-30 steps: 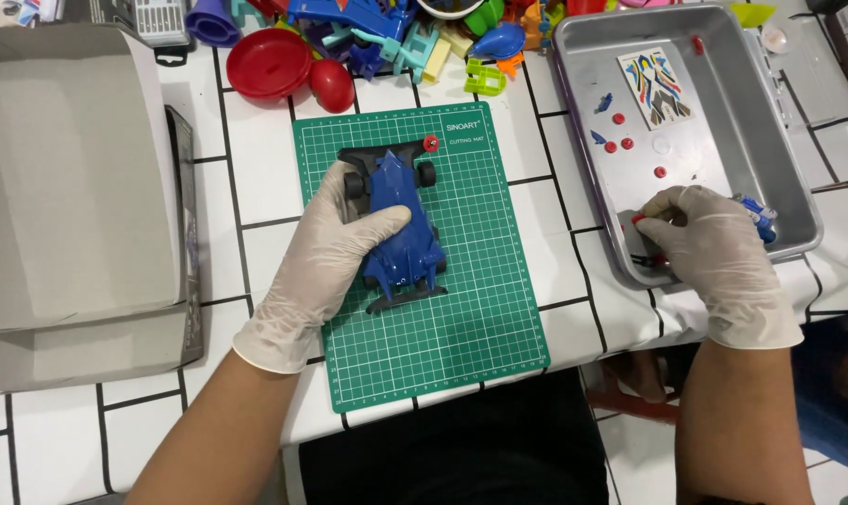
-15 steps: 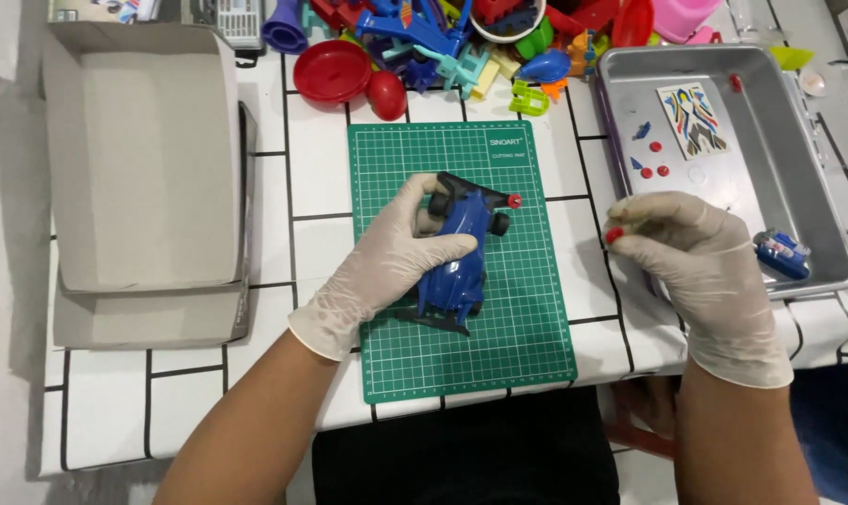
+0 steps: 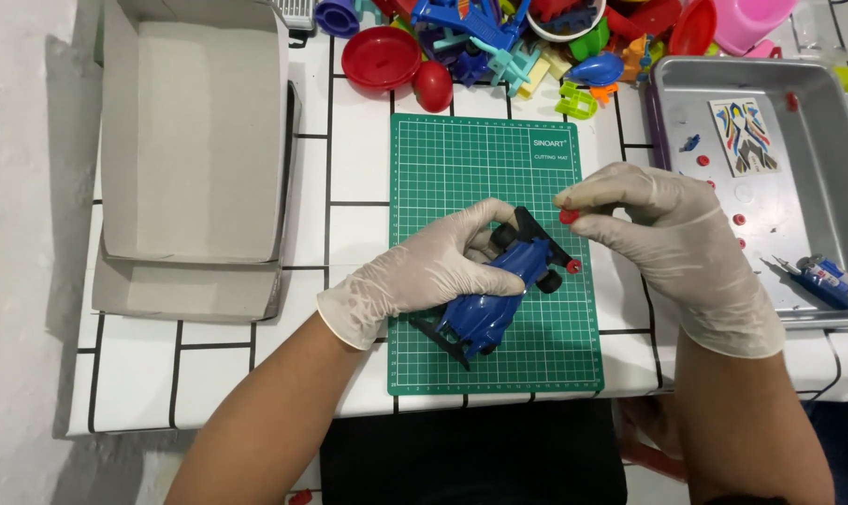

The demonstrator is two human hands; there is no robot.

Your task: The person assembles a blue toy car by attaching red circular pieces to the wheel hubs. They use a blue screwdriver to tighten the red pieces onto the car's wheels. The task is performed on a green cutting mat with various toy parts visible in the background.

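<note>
A blue toy race car (image 3: 499, 304) with black wheels lies on a green cutting mat (image 3: 461, 168). My left hand (image 3: 433, 271), in a white glove, grips the car's body from the left. My gloved right hand (image 3: 667, 234) pinches a small red round piece (image 3: 568, 216) between thumb and fingertip, just above the car's front end. Another small red piece (image 3: 573, 266) sits at the car's front wheel.
An open grey cardboard box (image 3: 195, 150) stands at the left. A metal tray (image 3: 817, 281) at the right holds a sticker sheet (image 3: 744, 137), small red pieces and a blue tool (image 3: 821, 278). Several colourful plastic toys (image 3: 499, 47) are heaped at the back.
My right hand left the tray with a small red piece and moved left over the mat to the car's front. My left hand kept hold of the car and turned it.
</note>
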